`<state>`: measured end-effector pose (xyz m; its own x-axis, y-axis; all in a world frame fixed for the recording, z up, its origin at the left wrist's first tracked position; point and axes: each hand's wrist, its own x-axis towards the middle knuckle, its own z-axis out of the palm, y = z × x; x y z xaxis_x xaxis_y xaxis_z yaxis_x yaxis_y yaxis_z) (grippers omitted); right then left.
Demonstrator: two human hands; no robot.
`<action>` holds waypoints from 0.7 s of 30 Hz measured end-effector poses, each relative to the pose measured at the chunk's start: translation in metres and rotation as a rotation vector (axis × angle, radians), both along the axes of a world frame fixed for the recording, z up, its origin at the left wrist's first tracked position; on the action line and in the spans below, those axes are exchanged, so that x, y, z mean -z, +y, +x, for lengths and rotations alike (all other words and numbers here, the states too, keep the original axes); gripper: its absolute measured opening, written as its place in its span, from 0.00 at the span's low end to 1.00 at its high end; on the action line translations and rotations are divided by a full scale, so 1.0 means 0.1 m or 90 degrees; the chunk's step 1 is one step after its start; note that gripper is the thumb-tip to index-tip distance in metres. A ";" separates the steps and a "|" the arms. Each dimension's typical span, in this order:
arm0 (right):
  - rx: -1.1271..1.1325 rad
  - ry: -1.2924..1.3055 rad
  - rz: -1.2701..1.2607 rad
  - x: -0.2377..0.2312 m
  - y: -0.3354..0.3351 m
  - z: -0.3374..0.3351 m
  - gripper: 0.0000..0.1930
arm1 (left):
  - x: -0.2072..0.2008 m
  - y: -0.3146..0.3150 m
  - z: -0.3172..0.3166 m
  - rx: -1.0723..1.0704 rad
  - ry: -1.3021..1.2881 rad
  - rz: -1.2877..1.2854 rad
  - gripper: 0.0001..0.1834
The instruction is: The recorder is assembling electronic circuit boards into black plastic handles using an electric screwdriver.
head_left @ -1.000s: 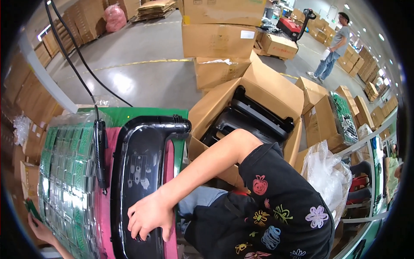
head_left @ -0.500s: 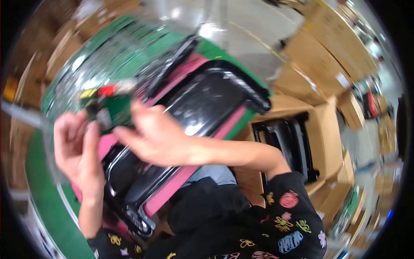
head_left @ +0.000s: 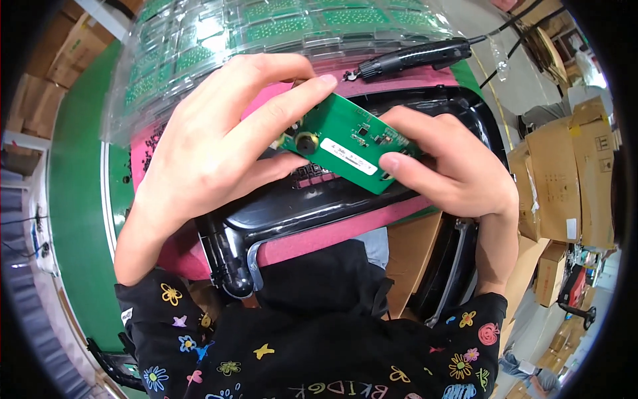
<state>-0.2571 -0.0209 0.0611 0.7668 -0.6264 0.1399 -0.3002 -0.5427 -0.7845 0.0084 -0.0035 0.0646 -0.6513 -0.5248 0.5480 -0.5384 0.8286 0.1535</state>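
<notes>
A green circuit board (head_left: pixel 325 126) with a white label strip is held tilted in the air between my two hands. My left hand (head_left: pixel 212 139) grips its left end, index finger at the upper edge and thumb below, beside a round dark component. At the right end, my right hand (head_left: pixel 458 159) pinches the board between thumb and fingers. Below lies a glossy black plastic housing (head_left: pixel 286 216) on a pink mat (head_left: pixel 319 245); my hands and the board cover part of it. Beyond the housing rests a black electric screwdriver (head_left: pixel 412 58), its tip pointing left.
Clear plastic trays (head_left: pixel 279 28) with several green circuit boards lie across the far side of the green table (head_left: pixel 80 166). A cardboard box (head_left: pixel 412 256) at my right holds black parts (head_left: pixel 452 266). More cartons (head_left: pixel 565 179) stand farther right. The screwdriver's cable runs off to the upper right.
My view has turned, so the housing now lies nearly level before me. The board has turned to show its labelled face, and my right hand has moved to its right end.
</notes>
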 end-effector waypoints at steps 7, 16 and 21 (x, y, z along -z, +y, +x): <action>0.078 -0.010 0.161 0.16 0.11 -0.11 0.13 | 0.23 0.18 0.14 0.010 -0.017 0.171 0.35; 0.061 -0.028 0.211 0.51 0.18 -0.14 0.39 | 0.59 0.24 0.17 0.026 0.056 0.374 0.33; 0.106 -0.001 0.056 0.65 -0.04 -0.08 0.31 | 0.66 0.21 0.19 -0.047 0.090 0.433 0.33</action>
